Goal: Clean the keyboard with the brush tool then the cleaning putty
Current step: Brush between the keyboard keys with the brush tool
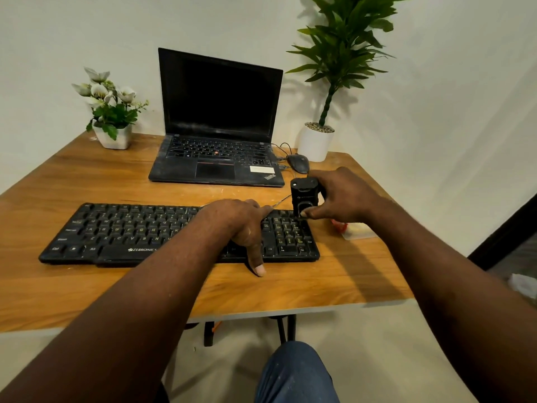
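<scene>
Bristles hard to see; my right hand [345, 196] grips the blocky black brush tool [302, 193] (upright), left hand [241, 225] rests spread on the black plastic keyboard [130, 234]

The table [87, 178] is smooth, grained wood, the keyboard [122, 228] matt black plastic, the laptop [174, 173] at 12 o'clock dull and dusty.

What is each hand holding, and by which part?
The right hand grips the brush tool by its lower body, thumb on its front. The left hand holds nothing; it rests on the keyboard.
</scene>
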Motion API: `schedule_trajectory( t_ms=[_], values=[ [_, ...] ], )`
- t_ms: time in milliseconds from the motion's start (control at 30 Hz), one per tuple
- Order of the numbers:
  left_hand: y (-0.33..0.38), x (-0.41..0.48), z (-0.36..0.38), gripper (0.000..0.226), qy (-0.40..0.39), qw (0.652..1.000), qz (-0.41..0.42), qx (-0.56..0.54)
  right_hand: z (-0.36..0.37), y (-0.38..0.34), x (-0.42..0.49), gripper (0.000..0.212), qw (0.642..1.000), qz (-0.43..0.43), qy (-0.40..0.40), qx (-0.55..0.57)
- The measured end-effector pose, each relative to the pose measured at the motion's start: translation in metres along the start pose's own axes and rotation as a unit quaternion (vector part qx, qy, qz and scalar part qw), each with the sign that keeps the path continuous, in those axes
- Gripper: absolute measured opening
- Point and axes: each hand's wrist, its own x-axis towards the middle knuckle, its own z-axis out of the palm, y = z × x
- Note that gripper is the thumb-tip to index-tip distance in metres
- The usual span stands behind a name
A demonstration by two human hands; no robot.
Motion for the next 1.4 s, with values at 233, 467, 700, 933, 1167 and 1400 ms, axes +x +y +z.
schedule_trajectory(
  t_ms=[233,467,700,933,1167,1400],
  values=[
    [0.001,0.001,-0.001,0.149,0.003,1.0,0.001,0.009,-0.006,-0.003,-0.033,0.039,0.993,-0.039,-0.102,0.041],
    [0.0,-0.001,-0.001,0.148,0.006,1.0,0.001,0.006,0.0,-0.014,-0.059,0.039,0.988,-0.028,-0.128,0.079],
    [0.0,0.0,0.001,0.149,0.008,1.0,-0.002,0.0,0.02,-0.023,-0.057,0.051,0.967,0.093,0.13,0.199],
    [0.0,-0.001,-0.001,0.144,0.008,1.0,0.003,-0.007,0.051,-0.045,-0.058,0.045,0.993,0.032,0.111,0.026],
    [-0.002,0.002,0.001,0.148,0.011,1.0,0.005,-0.007,0.01,0.017,-0.08,0.043,0.993,0.068,0.054,-0.075],
    [-0.001,0.004,0.001,0.149,0.011,1.0,0.003,-0.006,0.035,-0.019,-0.061,0.046,0.996,-0.064,0.058,0.024]
  ],
)
